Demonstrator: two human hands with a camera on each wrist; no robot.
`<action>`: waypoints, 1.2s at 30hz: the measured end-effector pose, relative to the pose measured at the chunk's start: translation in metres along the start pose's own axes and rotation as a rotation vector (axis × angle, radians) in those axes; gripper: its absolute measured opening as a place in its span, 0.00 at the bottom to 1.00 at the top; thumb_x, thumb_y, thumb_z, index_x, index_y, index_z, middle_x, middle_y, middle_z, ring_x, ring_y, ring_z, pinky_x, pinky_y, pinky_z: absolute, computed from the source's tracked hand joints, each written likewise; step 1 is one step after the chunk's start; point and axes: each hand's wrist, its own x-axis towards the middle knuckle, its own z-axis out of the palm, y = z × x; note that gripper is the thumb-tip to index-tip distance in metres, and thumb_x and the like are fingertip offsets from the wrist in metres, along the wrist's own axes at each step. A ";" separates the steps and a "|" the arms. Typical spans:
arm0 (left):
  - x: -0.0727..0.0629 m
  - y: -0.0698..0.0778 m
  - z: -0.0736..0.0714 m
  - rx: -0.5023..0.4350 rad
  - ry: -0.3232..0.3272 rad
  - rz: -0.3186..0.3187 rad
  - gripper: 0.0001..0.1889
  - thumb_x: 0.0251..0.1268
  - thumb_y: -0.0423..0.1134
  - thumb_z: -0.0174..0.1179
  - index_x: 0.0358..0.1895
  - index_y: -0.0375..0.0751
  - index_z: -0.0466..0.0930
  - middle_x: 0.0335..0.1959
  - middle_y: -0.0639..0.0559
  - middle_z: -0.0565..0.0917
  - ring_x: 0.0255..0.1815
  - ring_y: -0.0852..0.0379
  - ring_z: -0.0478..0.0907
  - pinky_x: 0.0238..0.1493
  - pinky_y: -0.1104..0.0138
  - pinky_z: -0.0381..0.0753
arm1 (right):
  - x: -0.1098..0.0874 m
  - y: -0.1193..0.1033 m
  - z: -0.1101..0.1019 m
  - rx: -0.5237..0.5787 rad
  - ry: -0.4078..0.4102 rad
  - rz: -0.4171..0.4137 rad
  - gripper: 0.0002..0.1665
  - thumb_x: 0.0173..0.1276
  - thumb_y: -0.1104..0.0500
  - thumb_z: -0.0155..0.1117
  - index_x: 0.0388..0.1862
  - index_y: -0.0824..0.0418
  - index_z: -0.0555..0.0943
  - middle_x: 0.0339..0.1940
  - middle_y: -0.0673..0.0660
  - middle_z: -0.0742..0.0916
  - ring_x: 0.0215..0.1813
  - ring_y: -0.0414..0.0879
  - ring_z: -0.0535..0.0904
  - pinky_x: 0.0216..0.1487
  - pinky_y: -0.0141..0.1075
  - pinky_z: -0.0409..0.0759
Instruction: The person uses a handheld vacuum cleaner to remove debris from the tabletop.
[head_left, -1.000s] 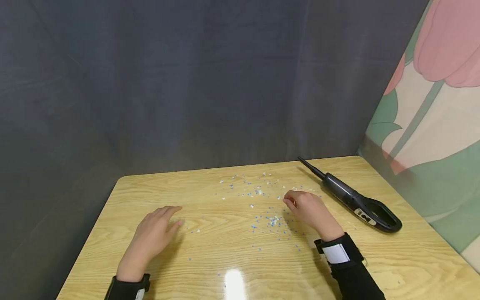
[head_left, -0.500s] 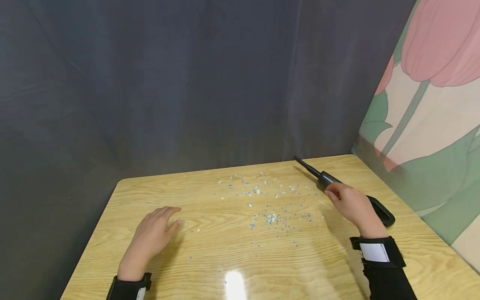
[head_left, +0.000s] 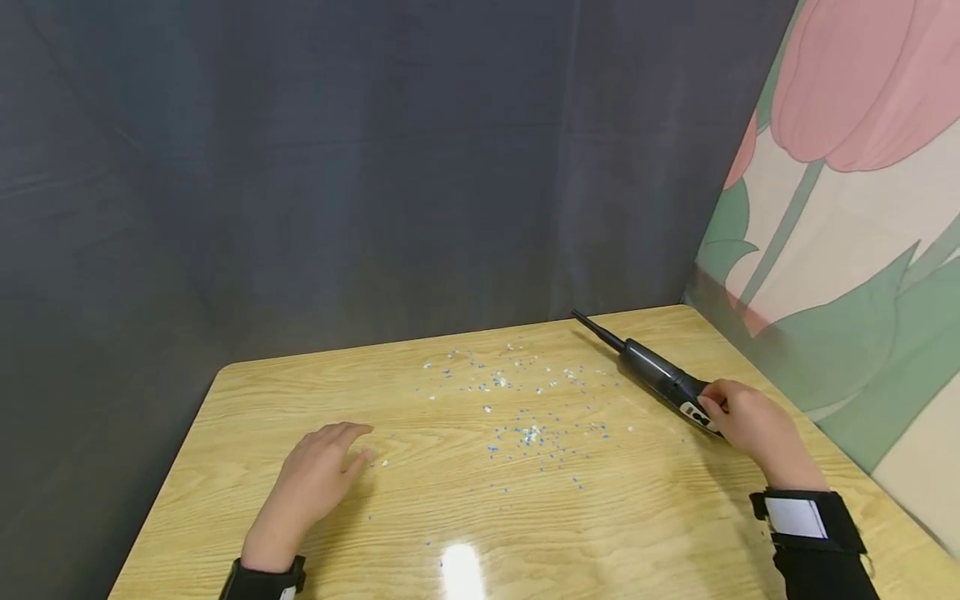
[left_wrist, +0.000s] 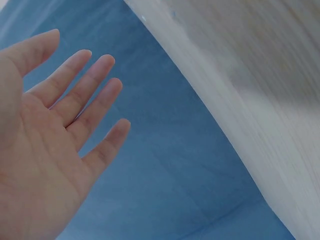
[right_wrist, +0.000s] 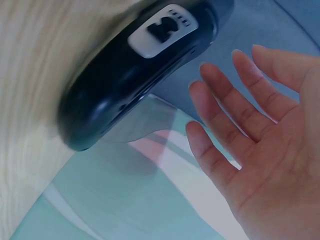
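A black handheld vacuum cleaner [head_left: 660,371] with a long thin nozzle lies at the right of the table, nozzle toward the back edge. My right hand [head_left: 757,429] hovers over its handle end and hides that part in the head view. Seen from the right wrist, the fingers [right_wrist: 220,115] are loosely bent and apart from the vacuum's handle [right_wrist: 115,75], which carries a light label. My left hand [head_left: 311,479] is held above the table's left side, fingers [left_wrist: 90,95] spread and holding nothing. Small blue and white scraps [head_left: 531,435] lie scattered across the middle.
The wood-grain table [head_left: 285,400] ends at a dark curtain [head_left: 375,167] behind and to the left. A tulip-patterned cloth [head_left: 840,250] hangs along the right side. Glare shows near the front edge.
My right hand has moved right, from over the scraps to above the vacuum cleaner's handle. The left hand has stayed nearly in place. The head view has turned slightly right.
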 end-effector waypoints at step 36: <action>0.002 0.019 0.022 -0.054 -0.078 0.042 0.20 0.70 0.48 0.62 0.60 0.46 0.80 0.59 0.49 0.81 0.63 0.45 0.75 0.64 0.41 0.71 | 0.002 0.018 0.021 0.205 -0.255 0.202 0.28 0.79 0.47 0.52 0.50 0.75 0.72 0.23 0.55 0.79 0.24 0.47 0.72 0.23 0.38 0.68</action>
